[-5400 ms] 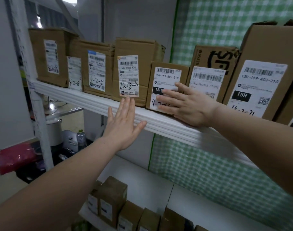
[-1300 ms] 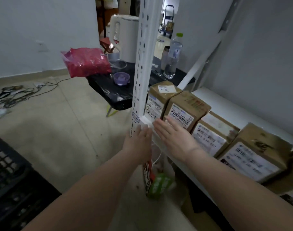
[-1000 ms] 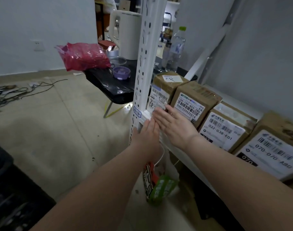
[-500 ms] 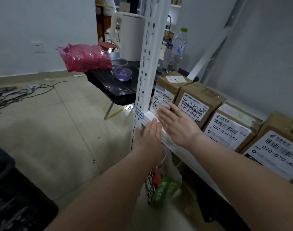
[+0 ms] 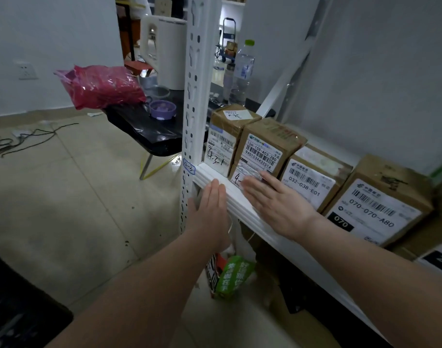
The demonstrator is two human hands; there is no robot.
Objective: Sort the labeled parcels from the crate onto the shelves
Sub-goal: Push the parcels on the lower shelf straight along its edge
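Your right hand (image 5: 277, 204) lies flat, holding nothing, on the second parcel (image 5: 267, 146) from the white post (image 5: 196, 96); your left hand (image 5: 210, 212), also flat and empty, rests on the shelf edge (image 5: 303, 257) beside that post. Four parcels (image 5: 313, 177) look shelved; what the crate (image 5: 19, 310) left of the post holds is hidden.

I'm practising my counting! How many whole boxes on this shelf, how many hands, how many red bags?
Parcels in full view on the shelf: 4
Hands: 2, left hand and right hand
Red bag: 1
Total: 7
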